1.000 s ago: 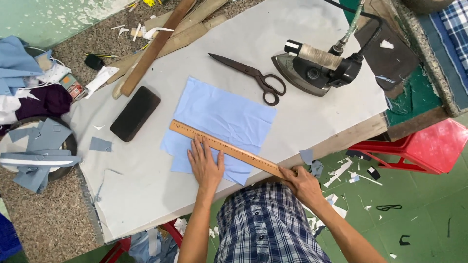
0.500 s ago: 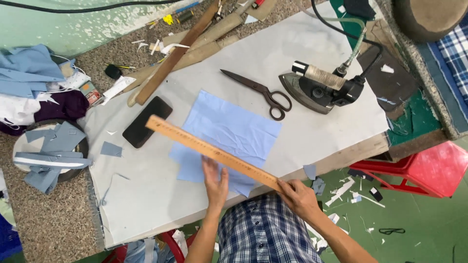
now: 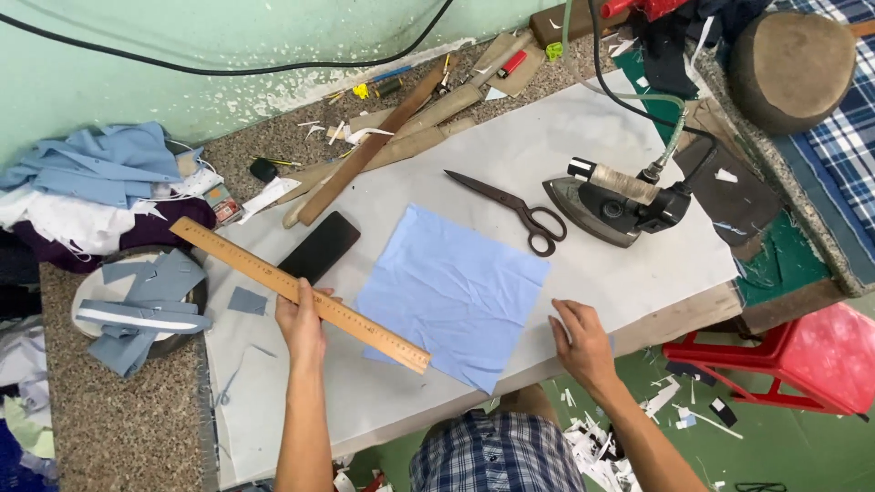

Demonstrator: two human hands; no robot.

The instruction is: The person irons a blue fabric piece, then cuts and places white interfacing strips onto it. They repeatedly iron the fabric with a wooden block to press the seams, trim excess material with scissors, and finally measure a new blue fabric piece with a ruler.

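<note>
1. Wooden ruler (image 3: 301, 293) gripped mid-length by left hand (image 3: 303, 326), slanting across white table (image 3: 583, 137), far end toward 10 o'clock.
2. Blue cloth square (image 3: 451, 293) flat at centre; right hand (image 3: 581, 342) open on its 4 o'clock corner.
3. Scissors (image 3: 510, 208) and iron (image 3: 612, 202) at 1 o'clock; black phone (image 3: 319, 247) at 10.
4. Speckled counter (image 3: 118, 419) at 8; green floor (image 3: 802, 437) at 4.

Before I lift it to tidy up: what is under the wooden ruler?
The wooden ruler, held by the left hand, crosses a black phone's corner, the white pad, and the blue cloth's edge. Whatever it covers is hidden.
</note>
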